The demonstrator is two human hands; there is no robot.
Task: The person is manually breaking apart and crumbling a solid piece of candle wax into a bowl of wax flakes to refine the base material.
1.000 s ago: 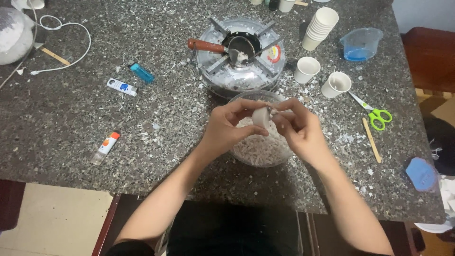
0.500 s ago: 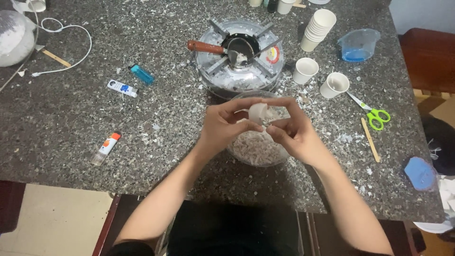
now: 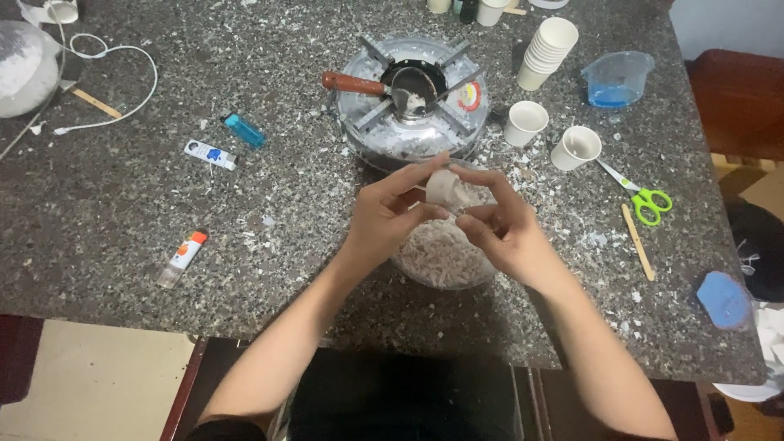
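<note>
My left hand (image 3: 390,214) and my right hand (image 3: 500,224) meet above a clear glass bowl (image 3: 441,257) filled with pale flaky shavings. Between the fingertips of both hands sits a pale, rounded waxy lump (image 3: 445,187), held just over the bowl. My left thumb and forefinger pinch its left side; my right fingers curl around its right side. Loose white flakes lie scattered on the dark speckled granite counter (image 3: 269,245) around the bowl.
Behind the bowl stands a small burner (image 3: 412,114) with a little pan on it. Paper cups (image 3: 524,122), a stack of cups (image 3: 549,51), a blue-liquid container (image 3: 616,77), green scissors (image 3: 641,194), wooden stick (image 3: 638,242), lighters (image 3: 244,130), a glue stick (image 3: 182,257), cable (image 3: 114,86).
Both hands have lifted slightly and shifted a little away from me with the lump, and the fingers have turned it between them. The bowl stays where it was.
</note>
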